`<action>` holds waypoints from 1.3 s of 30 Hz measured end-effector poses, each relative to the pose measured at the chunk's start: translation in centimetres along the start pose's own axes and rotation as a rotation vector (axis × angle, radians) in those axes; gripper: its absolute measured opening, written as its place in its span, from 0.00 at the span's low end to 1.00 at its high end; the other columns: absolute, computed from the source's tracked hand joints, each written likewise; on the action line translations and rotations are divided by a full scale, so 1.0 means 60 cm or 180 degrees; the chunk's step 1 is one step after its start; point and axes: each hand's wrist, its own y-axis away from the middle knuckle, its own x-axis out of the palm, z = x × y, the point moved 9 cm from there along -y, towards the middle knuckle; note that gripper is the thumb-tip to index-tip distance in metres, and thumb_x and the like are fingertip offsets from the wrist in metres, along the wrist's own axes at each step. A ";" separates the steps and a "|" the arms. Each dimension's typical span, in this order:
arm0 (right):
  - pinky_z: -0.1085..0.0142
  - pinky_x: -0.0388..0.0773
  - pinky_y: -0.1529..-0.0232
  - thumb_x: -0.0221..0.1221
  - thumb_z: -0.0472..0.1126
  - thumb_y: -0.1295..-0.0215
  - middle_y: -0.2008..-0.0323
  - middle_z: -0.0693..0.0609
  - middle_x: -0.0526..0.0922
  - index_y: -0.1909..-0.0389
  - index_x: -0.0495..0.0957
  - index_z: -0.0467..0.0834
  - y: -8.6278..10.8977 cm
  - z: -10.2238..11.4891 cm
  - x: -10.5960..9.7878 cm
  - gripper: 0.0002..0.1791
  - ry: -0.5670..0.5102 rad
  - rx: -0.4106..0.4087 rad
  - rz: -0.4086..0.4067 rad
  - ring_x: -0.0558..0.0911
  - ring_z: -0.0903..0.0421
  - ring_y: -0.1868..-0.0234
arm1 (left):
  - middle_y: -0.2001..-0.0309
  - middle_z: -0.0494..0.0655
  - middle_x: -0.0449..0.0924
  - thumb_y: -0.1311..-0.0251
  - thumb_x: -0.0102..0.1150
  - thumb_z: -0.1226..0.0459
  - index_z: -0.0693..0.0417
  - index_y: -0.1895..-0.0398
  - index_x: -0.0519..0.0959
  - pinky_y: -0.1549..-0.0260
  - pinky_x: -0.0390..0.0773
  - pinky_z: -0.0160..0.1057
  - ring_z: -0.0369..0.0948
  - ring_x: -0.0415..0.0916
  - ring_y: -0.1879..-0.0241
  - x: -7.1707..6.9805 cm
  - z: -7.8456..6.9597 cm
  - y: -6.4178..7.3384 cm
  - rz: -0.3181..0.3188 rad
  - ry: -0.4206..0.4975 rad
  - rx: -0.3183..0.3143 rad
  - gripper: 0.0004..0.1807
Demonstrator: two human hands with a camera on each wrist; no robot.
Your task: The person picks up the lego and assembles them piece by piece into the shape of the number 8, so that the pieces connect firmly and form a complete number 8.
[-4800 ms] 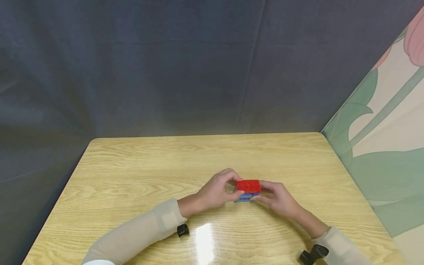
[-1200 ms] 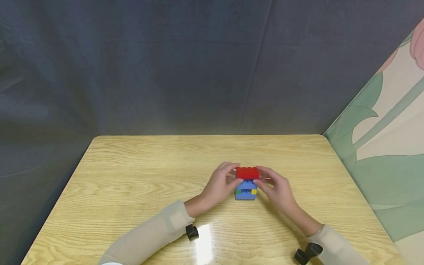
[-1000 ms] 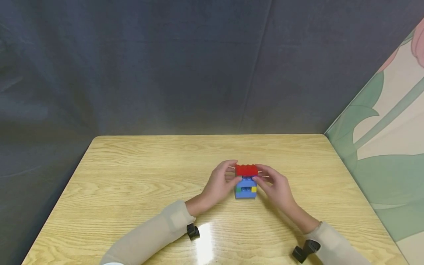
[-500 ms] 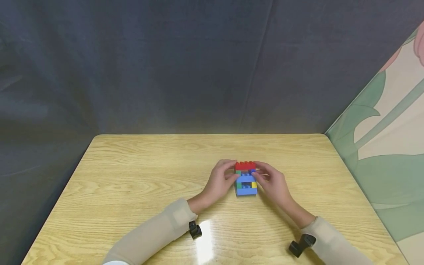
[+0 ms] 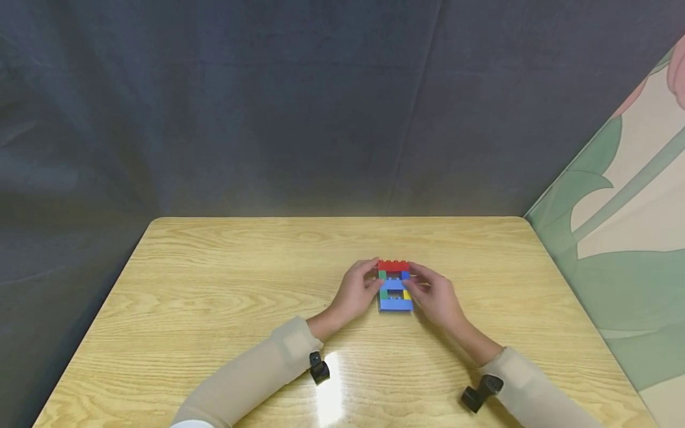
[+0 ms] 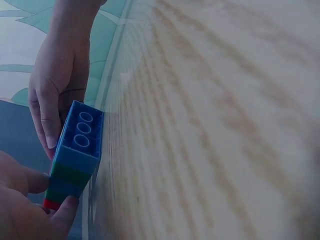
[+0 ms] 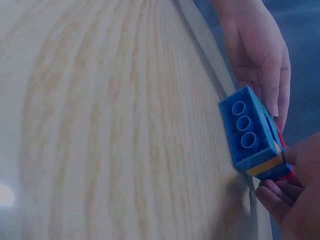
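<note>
Between my two hands is a small tower of toy building bricks (image 5: 395, 285). A red brick (image 5: 393, 266) tops it, with blue bricks in the middle and at the bottom. Green pieces fill the left side between the layers; a blue and a yellow piece (image 5: 407, 295) fill the right, leaving two window-like gaps. My left hand (image 5: 357, 292) pinches the left side between thumb and fingers. On the right side my right hand (image 5: 436, 297) does likewise. Both wrist views show the hollow underside of the bottom blue brick (image 6: 80, 135), with three round tubes, turned toward the cameras.
The wood-grain table (image 5: 241, 267) stretches around the tower, with a bright light reflection (image 5: 329, 386) near its front. A dark curtain (image 5: 299, 107) hangs behind the table's back edge. A floral-patterned surface (image 5: 631, 267) borders its right side.
Earlier the red brick's studded top faced up and hid most of the tower. Both hands have since tilted the tower back, so its front with the gaps shows fully, and shifted it slightly away.
</note>
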 end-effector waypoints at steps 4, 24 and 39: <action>0.55 0.84 0.51 0.63 0.32 0.30 0.43 0.35 0.81 0.36 0.74 0.30 -0.001 -0.001 0.003 0.24 0.0005 0.0010 0.0021 0.85 0.41 0.49 | 0.36 0.64 0.69 0.30 0.57 0.74 0.71 0.27 0.63 0.47 0.78 0.30 0.53 0.75 0.39 0.001 0.001 0.001 0.0030 -0.0020 -0.0040 0.30; 0.52 0.84 0.51 0.63 0.33 0.30 0.47 0.35 0.84 0.37 0.75 0.30 -0.007 -0.007 0.013 0.23 0.0226 0.0046 0.0064 0.86 0.42 0.51 | 0.38 0.64 0.68 0.26 0.53 0.71 0.73 0.26 0.59 0.46 0.78 0.31 0.53 0.76 0.41 0.009 0.016 -0.001 0.0193 -0.0214 -0.0258 0.30; 0.52 0.84 0.52 0.63 0.34 0.30 0.50 0.36 0.85 0.37 0.75 0.30 -0.009 -0.006 0.017 0.23 0.0299 0.0015 0.0092 0.86 0.43 0.52 | 0.39 0.63 0.69 0.25 0.53 0.69 0.72 0.26 0.59 0.45 0.79 0.35 0.51 0.76 0.42 0.005 0.018 -0.001 0.0195 -0.0392 -0.0301 0.30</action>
